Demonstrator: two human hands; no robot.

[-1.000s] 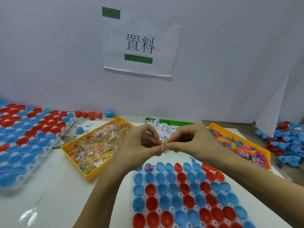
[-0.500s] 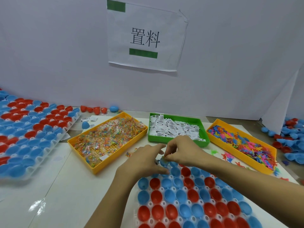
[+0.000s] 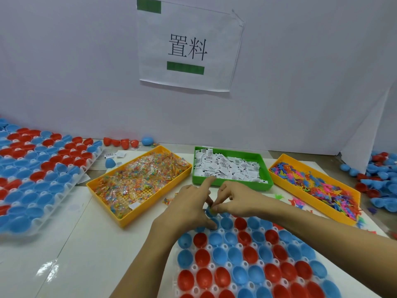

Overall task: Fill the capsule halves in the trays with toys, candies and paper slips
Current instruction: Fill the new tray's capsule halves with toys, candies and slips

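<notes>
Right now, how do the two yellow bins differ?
The left yellow bin holds clear-wrapped candies; the right yellow bin holds loose bright plastic toys. The left bin's perforated floor shows at its near end; the right bin's floor is hidden. Both are shallow rectangular bins flanking the green bin.

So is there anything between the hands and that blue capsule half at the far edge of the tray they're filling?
Nothing visible. Both hands, left hand and right hand, are right over the blue capsule half, with the right fingertips pinching a small item at its mouth. Whether the left fingers hold the half or only touch it, I cannot tell.
</notes>
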